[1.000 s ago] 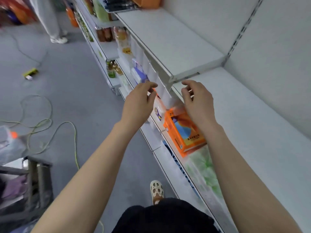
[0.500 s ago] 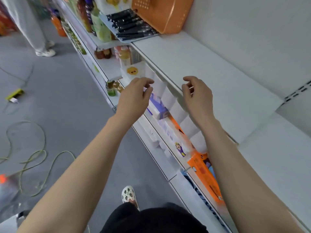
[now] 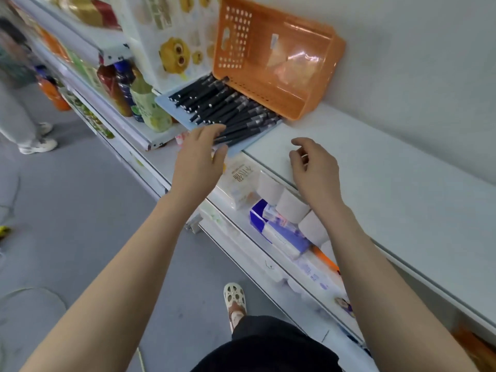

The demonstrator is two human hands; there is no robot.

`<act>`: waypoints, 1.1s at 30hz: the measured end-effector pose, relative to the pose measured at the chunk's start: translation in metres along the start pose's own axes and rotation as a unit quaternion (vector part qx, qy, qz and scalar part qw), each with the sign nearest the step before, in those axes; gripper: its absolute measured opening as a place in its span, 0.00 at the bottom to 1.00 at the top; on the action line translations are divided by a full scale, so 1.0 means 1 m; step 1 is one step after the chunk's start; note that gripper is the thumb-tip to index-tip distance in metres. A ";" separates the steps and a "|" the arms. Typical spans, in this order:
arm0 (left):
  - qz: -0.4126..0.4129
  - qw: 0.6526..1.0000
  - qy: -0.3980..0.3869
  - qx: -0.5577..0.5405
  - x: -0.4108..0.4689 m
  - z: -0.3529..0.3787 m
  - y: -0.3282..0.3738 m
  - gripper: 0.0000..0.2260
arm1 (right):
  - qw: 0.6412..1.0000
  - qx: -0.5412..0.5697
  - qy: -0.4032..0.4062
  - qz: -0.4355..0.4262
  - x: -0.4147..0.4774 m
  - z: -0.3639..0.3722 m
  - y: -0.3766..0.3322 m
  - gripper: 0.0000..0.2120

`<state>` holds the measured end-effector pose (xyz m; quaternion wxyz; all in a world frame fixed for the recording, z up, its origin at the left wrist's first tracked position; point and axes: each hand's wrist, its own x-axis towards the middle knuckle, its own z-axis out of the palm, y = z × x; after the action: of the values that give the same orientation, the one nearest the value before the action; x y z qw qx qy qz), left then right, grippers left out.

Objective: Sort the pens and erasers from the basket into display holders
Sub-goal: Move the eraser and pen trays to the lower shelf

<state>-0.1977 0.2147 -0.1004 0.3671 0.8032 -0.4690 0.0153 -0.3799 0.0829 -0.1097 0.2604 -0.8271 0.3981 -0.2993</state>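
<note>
Risk: the pale blue tray (image 3: 166,103) overhangs the shelf (image 3: 375,178) front edge, so a clumsy push could tip the black pens (image 3: 225,106) onto the floor.
Left grip (image 3: 198,159): fingers straight at the tray's near edge, holding nothing.
Right grip (image 3: 315,170): loosely curled, empty, above the shelf's front edge.
Orange basket (image 3: 271,84): on its side behind the tray, clear packet inside; erasers not discernible.
</note>
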 end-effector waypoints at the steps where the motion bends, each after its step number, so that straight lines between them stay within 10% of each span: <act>1: 0.007 1.000 0.005 0.010 0.015 -0.001 -0.011 0.16 | 1.000 -0.001 0.005 0.011 0.012 0.007 -0.003 0.14; 17: 0.112 0.972 -0.122 0.167 0.211 0.002 -0.148 0.34 | 0.948 -0.237 0.152 0.147 0.077 0.102 -0.053 0.12; 33: 0.128 0.963 -0.225 0.077 0.227 -0.012 -0.177 0.17 | 0.885 -0.171 0.148 0.406 0.079 0.114 -0.106 0.10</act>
<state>0.0686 0.1047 -0.1097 0.1843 0.7452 -0.6355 -0.0827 -0.2066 0.0986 -0.0943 0.1516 -0.5708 0.7783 -0.2130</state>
